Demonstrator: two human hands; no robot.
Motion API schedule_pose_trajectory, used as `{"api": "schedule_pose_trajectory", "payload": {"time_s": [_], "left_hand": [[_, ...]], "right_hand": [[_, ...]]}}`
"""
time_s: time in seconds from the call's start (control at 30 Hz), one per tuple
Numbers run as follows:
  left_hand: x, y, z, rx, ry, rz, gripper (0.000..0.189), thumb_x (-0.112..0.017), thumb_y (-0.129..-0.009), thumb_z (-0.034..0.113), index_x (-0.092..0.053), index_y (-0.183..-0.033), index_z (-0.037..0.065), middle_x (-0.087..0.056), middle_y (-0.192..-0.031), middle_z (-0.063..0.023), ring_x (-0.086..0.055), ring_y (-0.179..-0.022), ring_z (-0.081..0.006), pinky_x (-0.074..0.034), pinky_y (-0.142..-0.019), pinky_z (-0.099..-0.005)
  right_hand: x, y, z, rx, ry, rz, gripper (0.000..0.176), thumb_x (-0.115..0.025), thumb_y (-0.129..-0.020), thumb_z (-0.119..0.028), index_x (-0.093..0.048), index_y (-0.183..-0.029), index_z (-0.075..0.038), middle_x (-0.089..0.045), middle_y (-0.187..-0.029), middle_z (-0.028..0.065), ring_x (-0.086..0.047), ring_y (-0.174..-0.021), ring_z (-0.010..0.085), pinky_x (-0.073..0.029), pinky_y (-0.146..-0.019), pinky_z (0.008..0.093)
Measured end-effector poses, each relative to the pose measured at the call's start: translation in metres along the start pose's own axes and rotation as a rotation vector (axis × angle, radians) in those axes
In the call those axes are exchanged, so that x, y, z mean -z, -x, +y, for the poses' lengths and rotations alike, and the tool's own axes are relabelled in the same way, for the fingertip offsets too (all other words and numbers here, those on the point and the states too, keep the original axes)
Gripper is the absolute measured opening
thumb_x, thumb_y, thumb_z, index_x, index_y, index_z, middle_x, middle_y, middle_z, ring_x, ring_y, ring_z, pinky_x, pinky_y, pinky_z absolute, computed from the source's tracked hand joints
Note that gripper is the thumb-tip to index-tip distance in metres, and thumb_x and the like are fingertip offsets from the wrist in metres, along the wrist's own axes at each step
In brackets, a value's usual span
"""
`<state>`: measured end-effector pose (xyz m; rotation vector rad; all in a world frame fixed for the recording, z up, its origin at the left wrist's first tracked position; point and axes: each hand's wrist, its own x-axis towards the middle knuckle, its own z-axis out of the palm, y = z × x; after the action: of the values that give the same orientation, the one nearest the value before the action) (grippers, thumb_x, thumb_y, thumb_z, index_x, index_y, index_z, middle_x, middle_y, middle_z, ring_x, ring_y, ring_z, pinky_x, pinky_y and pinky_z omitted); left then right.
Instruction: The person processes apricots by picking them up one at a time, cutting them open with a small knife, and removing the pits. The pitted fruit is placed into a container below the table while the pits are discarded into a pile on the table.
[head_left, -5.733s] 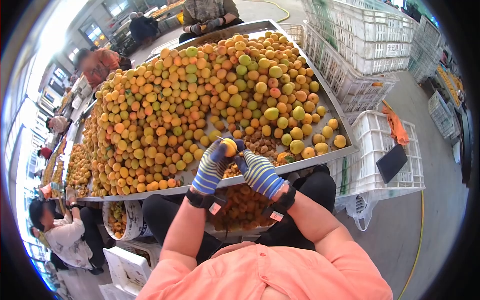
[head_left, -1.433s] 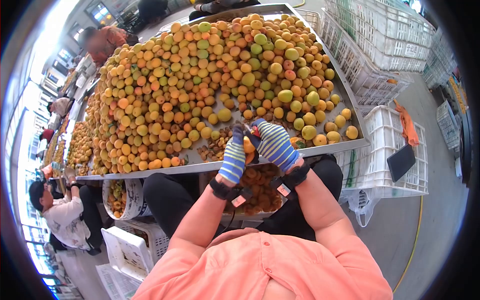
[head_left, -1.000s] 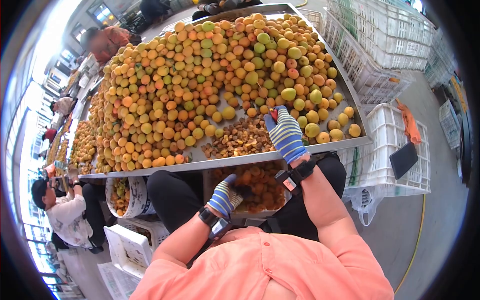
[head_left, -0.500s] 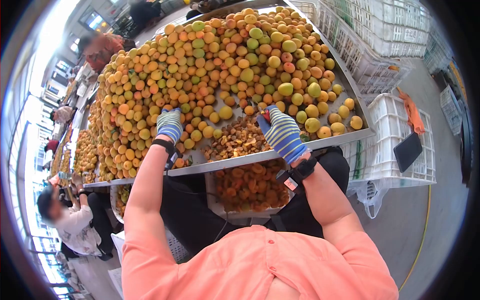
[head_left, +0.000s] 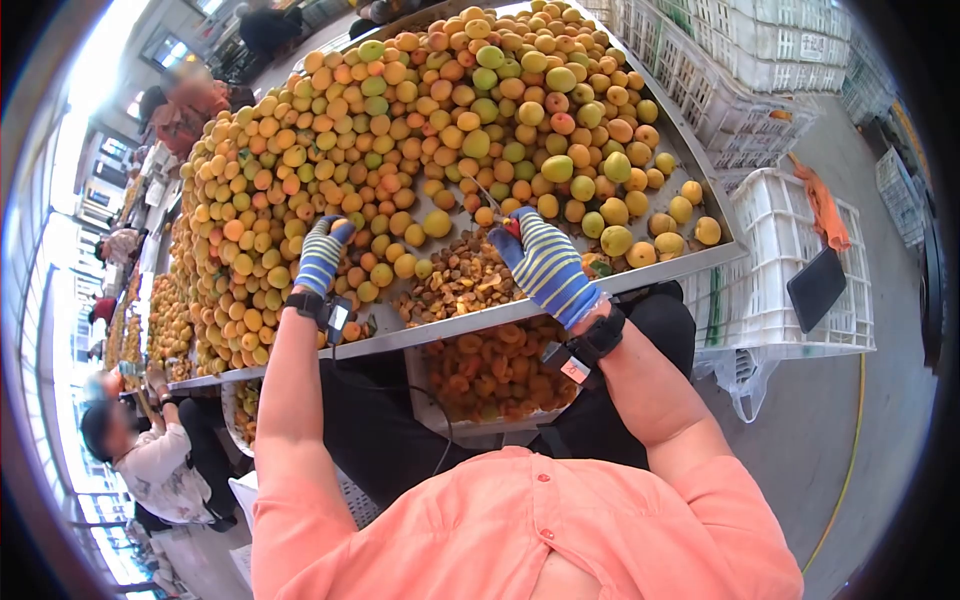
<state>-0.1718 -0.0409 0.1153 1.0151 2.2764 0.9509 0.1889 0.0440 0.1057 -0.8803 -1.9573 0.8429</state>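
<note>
My left hand, in a blue-and-yellow striped glove, is at the front of a large heap of apricots. Its fingers curl around an apricot, mostly hidden by the glove. My right hand, gloved alike, grips a small knife by its red handle, the thin blade pointing away to the upper left. Between my hands, a pile of small brown apricot pits lies on the metal table. Below the table edge, at my lap, a container holds halved apricots.
White plastic crates are stacked at the right. A nearer crate bears an orange cloth and a dark flat panel. A seated person works at the left, and another person sits beyond the heap.
My left hand has drawn slightly back from the heap and turned at the wrist, fingers curled. The right hand keeps the knife, its blade now more visible. The view has shifted slightly.
</note>
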Motion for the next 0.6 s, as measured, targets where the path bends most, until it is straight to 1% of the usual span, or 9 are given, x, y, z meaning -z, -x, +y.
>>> {"api": "schedule_pose_trajectory", "payload": {"time_s": [0.03,0.13,0.17,0.2,0.27,0.3,0.37,0.47,0.6], "left_hand": [[-0.003,0.020,0.021,0.055,0.325,0.009,0.039,-0.068,-0.081,0.034,-0.061,-0.107,0.006,-0.064,-0.096,-0.0092,-0.062,-0.081,-0.0210,-0.053,-0.069,-0.0319],[-0.022,0.053,0.030,0.172,1.036,-0.340,0.039,-0.065,-0.085,0.038,-0.061,-0.102,0.003,-0.064,-0.094,-0.0116,-0.061,-0.075,-0.0209,-0.051,-0.061,-0.0305],[-0.036,0.074,0.048,0.160,1.119,-0.344,0.038,-0.064,-0.086,0.037,-0.060,-0.102,0.003,-0.064,-0.096,-0.0134,-0.061,-0.074,-0.0208,-0.050,-0.060,-0.0284],[-0.048,0.093,0.063,0.152,1.202,-0.349,0.037,-0.064,-0.087,0.035,-0.060,-0.103,0.002,-0.064,-0.097,-0.0152,-0.060,-0.074,-0.0206,-0.050,-0.058,-0.0262],[-0.070,0.109,0.063,0.132,1.407,-0.606,0.048,-0.055,-0.091,0.041,-0.055,-0.119,0.002,-0.062,-0.107,-0.0154,-0.061,-0.081,-0.0208,-0.049,-0.058,-0.0248],[-0.080,0.120,0.071,0.146,1.426,-0.627,0.050,-0.052,-0.092,0.041,-0.051,-0.124,0.002,-0.061,-0.109,-0.0151,-0.060,-0.082,-0.0204,-0.048,-0.060,-0.0255],[-0.101,0.137,0.079,0.139,1.442,-0.641,0.054,-0.049,-0.094,0.038,-0.042,-0.134,0.003,-0.060,-0.111,-0.0128,-0.060,-0.084,-0.0198,-0.048,-0.064,-0.0279],[-0.118,0.153,0.095,0.108,1.455,-0.581,0.055,-0.048,-0.094,0.037,-0.040,-0.136,0.002,-0.060,-0.111,-0.0117,-0.060,-0.084,-0.0196,-0.047,-0.065,-0.0278],[-0.128,0.144,0.077,0.019,1.352,-0.610,0.055,-0.054,-0.091,0.044,-0.047,-0.128,0.004,-0.060,-0.110,-0.0101,-0.059,-0.084,-0.0181,-0.047,-0.064,-0.0273]], "right_hand": [[-0.002,0.001,0.000,-0.043,-0.081,-0.017,0.025,-0.064,-0.087,-0.023,-0.054,-0.092,-0.001,-0.062,-0.067,0.0191,-0.062,-0.064,0.0359,-0.048,-0.053,0.0417],[-0.010,0.004,0.001,-0.112,-0.323,-0.098,0.020,-0.062,-0.089,-0.018,-0.056,-0.095,0.000,-0.062,-0.070,0.0198,-0.062,-0.063,0.0333,-0.047,-0.054,0.0396],[-0.012,0.006,0.001,-0.128,-0.401,-0.128,0.019,-0.061,-0.089,-0.017,-0.057,-0.096,0.001,-0.063,-0.071,0.0198,-0.062,-0.062,0.0319,-0.046,-0.055,0.0387],[-0.009,0.007,-0.006,-0.186,-0.545,-0.191,0.017,-0.057,-0.092,-0.013,-0.058,-0.100,0.001,-0.062,-0.071,0.0139,-0.057,-0.059,0.0201,-0.045,-0.055,0.0327],[0.006,0.008,-0.025,-0.352,-0.687,-0.323,0.018,-0.054,-0.094,-0.015,-0.059,-0.101,0.001,-0.061,-0.073,0.0072,-0.051,-0.062,0.0112,-0.044,-0.056,0.0280],[0.003,0.010,-0.025,-0.395,-0.800,-0.335,0.019,-0.052,-0.095,-0.016,-0.059,-0.101,0.001,-0.059,-0.074,0.0036,-0.048,-0.063,0.0087,-0.043,-0.057,0.0258],[-0.002,0.014,-0.023,-0.316,-0.742,-0.307,0.022,-0.052,-0.096,-0.018,-0.059,-0.101,0.001,-0.061,-0.075,0.0056,-0.050,-0.064,0.0104,-0.043,-0.058,0.0275],[0.006,0.019,-0.023,-0.186,-0.571,-0.280,0.022,-0.052,-0.096,-0.020,-0.059,-0.098,0.001,-0.062,-0.074,0.0104,-0.053,-0.062,0.0149,-0.044,-0.057,0.0302],[0.009,0.025,-0.023,0.023,-0.480,-0.194,0.023,-0.054,-0.095,-0.021,-0.058,-0.095,0.002,-0.061,-0.072,0.0159,-0.056,-0.061,0.0225,-0.044,-0.057,0.0336]]}}
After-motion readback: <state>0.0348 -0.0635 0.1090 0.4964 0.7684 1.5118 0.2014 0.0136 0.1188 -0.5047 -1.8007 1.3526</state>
